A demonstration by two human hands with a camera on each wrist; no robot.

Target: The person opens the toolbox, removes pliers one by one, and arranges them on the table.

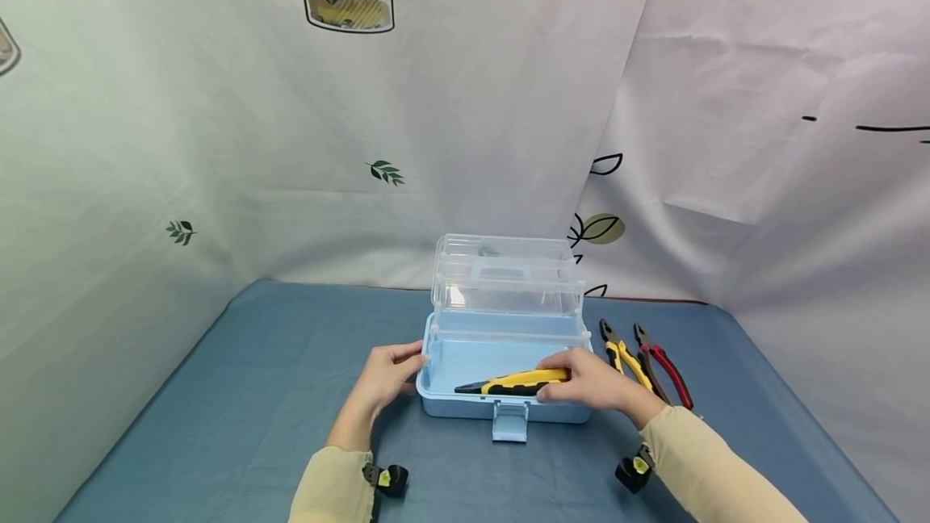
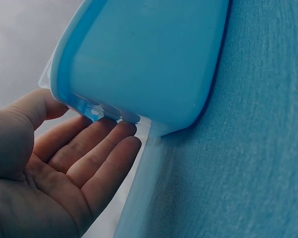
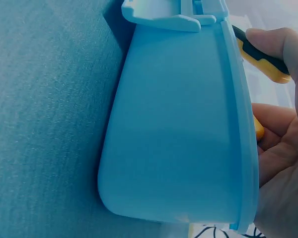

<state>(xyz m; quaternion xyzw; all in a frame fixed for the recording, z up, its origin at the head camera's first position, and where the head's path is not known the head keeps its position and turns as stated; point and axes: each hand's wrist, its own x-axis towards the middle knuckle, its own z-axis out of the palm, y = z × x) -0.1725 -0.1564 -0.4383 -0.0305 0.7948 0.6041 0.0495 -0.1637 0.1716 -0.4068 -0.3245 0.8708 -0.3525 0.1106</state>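
A light blue toolbox with its clear lid raised stands on the table. My left hand is at its left end, thumb by the rim and fingertips touching the box, fingers loosely extended in the left wrist view. My right hand reaches over the right front rim and grips needle-nose pliers by their yellow and black handles. Their dark tip points left inside the box. In the right wrist view, the box wall hides part of the pliers' handles.
Yellow-handled pliers and red-handled pliers lie right of the box, partly behind the right forearm. The front latch hangs down. A blue cloth covers the table, and a pale printed curtain hangs behind.
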